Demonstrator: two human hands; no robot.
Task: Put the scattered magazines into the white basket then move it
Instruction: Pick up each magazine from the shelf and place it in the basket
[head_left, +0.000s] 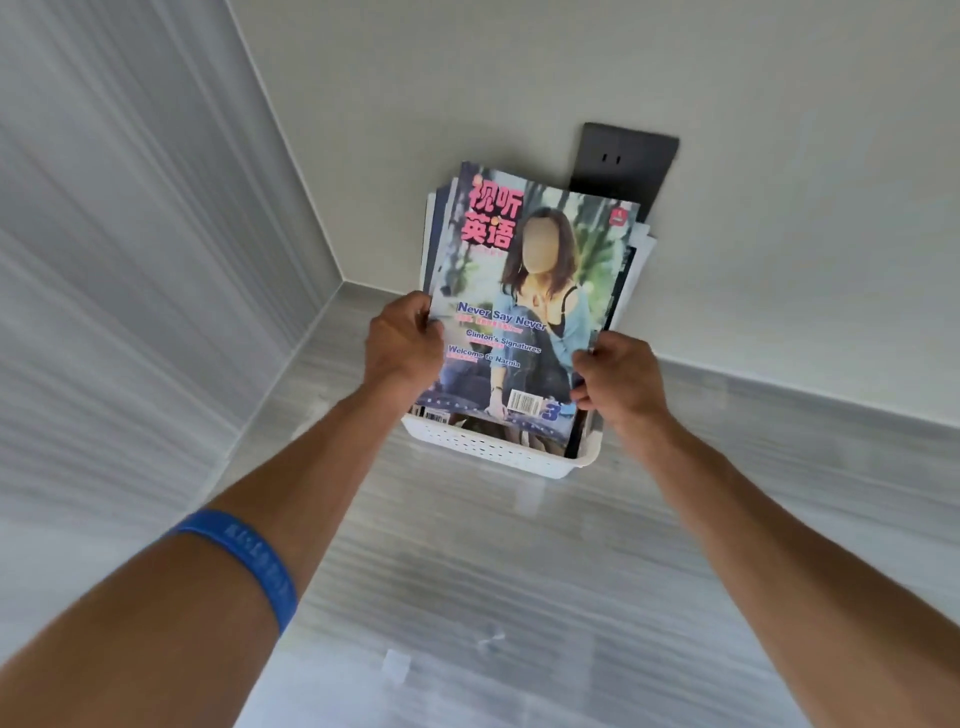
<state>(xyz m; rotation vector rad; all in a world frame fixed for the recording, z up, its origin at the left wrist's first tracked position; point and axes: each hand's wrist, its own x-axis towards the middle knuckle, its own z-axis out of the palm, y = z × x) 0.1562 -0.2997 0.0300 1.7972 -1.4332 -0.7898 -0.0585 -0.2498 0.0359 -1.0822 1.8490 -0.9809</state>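
A white perforated basket (498, 449) stands on the grey floor close to the corner of the room. Several magazines (524, 291) stand upright in it, leaning back toward the wall; the front one shows a colourful cover with pink Chinese title and the words "Never Say Never". My left hand (402, 338) grips the left edge of the stack, thumb over the front cover. My right hand (618, 374) pinches the right edge near the bottom. The basket's far side is hidden behind the magazines.
A dark wall socket plate (626, 161) sits on the wall just behind the magazines. Walls meet in a corner (340, 283) to the left of the basket. Grey streaked floor (493, 597) spreads toward me. A blue wristband (244, 556) is on my left forearm.
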